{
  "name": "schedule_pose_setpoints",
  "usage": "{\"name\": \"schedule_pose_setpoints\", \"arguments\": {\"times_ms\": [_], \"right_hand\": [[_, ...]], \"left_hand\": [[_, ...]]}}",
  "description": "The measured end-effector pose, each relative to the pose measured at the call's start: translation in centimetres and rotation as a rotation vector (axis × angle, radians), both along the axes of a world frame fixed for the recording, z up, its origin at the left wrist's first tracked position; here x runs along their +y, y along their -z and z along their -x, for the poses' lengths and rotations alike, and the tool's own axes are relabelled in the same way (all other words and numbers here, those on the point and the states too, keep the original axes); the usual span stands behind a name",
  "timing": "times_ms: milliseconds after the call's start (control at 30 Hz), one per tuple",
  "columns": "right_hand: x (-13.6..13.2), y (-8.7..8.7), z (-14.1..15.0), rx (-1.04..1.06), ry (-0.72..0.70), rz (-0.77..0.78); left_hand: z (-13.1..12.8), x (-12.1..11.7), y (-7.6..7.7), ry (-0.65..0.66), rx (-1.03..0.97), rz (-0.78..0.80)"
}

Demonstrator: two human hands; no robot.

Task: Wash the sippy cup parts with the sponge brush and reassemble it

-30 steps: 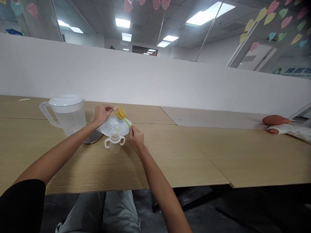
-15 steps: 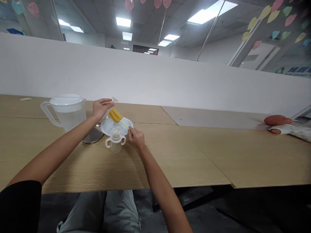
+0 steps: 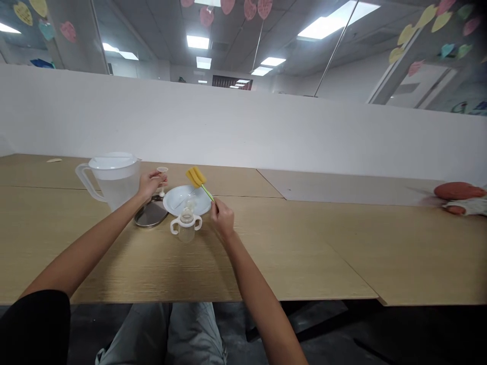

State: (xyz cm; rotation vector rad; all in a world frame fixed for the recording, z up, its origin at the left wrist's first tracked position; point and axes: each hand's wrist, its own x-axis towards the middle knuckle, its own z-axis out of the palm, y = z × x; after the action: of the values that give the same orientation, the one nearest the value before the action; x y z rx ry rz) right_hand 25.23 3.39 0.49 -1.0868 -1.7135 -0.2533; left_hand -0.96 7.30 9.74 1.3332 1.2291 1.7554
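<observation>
While the right hand (image 3: 222,217) gripped a sponge brush (image 3: 197,177) by its green handle, the left hand (image 3: 151,183) pinched a small clear part (image 3: 162,170) near a white plate (image 3: 170,201).

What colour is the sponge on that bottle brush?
Yellow: the sponge head shows clearly in the head view.

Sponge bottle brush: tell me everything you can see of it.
The sponge bottle brush has a yellow, lobed foam head on a thin green stem that looks like plastic. The right hand grips the stem's lower end, holding it tilted with the head up and away, beyond the far rim of the white plate. Only the hand visibly touches it.
</observation>
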Motion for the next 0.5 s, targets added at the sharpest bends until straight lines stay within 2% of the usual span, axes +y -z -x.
{"name": "schedule_pose_setpoints", "arguments": {"times_ms": [133,300,400,500], "right_hand": [[0.0,0.0,-0.1,0.027,-0.020,0.023],[0.1,0.0,-0.1,0.036,-0.027,0.030],[0.1,0.1,-0.1,0.037,-0.023,0.028],[0.1,0.1,-0.1,0.033,-0.022,0.032]], "left_hand": [[1.8,0.0,1.2,-0.153,0.033,0.010],[3.4,-0.8,3.3,-0.203,0.438,0.235],[3.6,-1.3,4.5,-0.215,0.600,0.286],[3.4,-1.3,5.1,-0.250,0.737,0.308]]}}
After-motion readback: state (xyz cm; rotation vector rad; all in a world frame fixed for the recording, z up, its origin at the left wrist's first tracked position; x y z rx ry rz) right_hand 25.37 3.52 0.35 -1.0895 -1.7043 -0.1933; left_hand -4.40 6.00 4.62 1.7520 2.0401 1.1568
